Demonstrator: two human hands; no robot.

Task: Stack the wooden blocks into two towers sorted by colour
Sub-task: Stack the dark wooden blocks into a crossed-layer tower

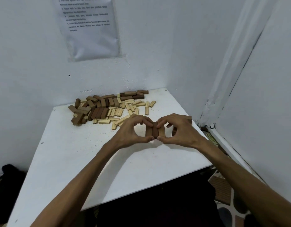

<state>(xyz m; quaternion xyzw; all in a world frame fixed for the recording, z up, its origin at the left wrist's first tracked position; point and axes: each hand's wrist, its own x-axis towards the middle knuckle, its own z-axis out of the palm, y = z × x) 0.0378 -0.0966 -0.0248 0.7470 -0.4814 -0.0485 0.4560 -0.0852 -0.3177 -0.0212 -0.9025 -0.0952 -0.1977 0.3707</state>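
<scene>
Way off left of the left hand, down past the table edge: something dark, too murky to name. Up on the wall, left of both hands: printed sheet, too blurry to read. Below it, beyond and left of the hands: messy pile of loose blocks, brown mostly left and back, pale toward the right. Then the left hand, curled, thumb at the near end and fingertips at the far end of a row of three brown blocks, flat side by side on the table. Right hand mirroring it, pinching the same row from the other side. Just behind the right hand, partly hidden: more brown blocks.
</scene>
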